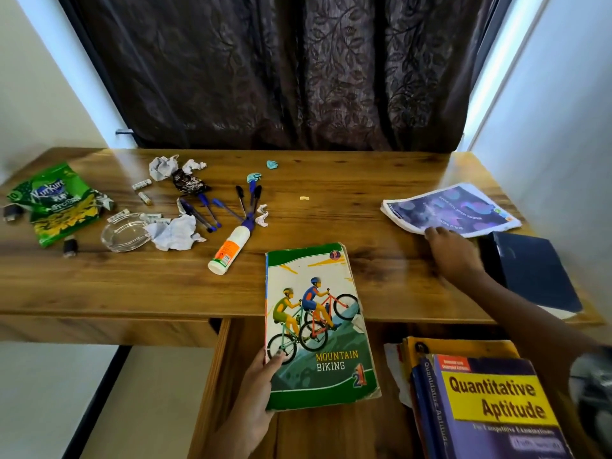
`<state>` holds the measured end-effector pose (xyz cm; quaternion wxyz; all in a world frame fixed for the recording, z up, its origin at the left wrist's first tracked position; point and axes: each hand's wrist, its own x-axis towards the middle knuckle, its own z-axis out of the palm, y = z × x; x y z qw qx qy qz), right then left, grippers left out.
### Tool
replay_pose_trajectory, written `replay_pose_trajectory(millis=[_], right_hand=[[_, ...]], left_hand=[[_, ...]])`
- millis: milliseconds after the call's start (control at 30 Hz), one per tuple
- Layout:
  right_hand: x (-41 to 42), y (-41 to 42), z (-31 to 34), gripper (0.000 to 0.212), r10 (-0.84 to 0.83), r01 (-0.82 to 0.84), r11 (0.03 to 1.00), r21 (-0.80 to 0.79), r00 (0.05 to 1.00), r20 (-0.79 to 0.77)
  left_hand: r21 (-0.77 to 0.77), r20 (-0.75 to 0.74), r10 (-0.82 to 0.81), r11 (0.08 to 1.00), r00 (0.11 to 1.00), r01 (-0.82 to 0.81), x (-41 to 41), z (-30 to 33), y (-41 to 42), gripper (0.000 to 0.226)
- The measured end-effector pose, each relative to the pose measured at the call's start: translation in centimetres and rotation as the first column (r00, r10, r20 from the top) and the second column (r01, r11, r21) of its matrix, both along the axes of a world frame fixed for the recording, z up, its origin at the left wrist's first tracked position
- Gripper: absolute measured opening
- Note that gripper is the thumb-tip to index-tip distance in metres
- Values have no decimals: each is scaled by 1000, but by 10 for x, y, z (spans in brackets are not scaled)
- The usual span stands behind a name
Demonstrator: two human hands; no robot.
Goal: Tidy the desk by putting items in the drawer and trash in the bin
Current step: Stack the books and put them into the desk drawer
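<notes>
Gripping the Mountain Biking book (318, 326) by its lower left edge, the left hand (261, 389) has its thumb curled over the cover and its other fingers hidden beneath; the book hangs over the open drawer (215, 376), its top end reaching above the front edge of the wooden surface (331, 200); inside the drawer, on the right, lies a stack topped by the Quantitative Aptitude book (490, 409), well beside the held one; out on the right, the right hand (453, 250) reaches across the surface and its fingers touch the near edge of the purple booklet (453, 208), though whether they pinch it or merely press on it I cannot tell; just beside that wrist sits a dark blue folder (530, 270), lying near the surface's right end; over on the left, the clutter: a green snack packet (59, 203) near the far left edge, a clear glass ashtray (124, 231) with crumpled paper (175, 231) touching its right rim, another crumpled ball (162, 167) further back, a dark wrapper (190, 185) beside it; a fan of blue and black pens (225, 207) spreads in the middle, and a white glue bottle (230, 243) lies tilted on its side just below them, cap toward the pens.
</notes>
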<state>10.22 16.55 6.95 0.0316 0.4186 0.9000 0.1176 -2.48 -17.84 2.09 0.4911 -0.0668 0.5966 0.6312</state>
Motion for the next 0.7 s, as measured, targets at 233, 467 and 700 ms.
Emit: replay_pose_trajectory(millis=[233, 467, 700], right_hand=[[-10, -73, 28, 24, 121, -136, 990, 31, 726, -677], [17, -195, -8, 35, 312, -464, 884, 47, 513, -800], [61, -248, -90, 64, 347, -467, 883, -44, 713, -609]], left_hand=[[11, 28, 0, 1000, 1000, -1, 0, 2, 4, 13], [106, 119, -14, 994, 993, 1, -8, 7, -1, 28], [159, 204, -115, 984, 972, 83, -24, -6, -5, 50]])
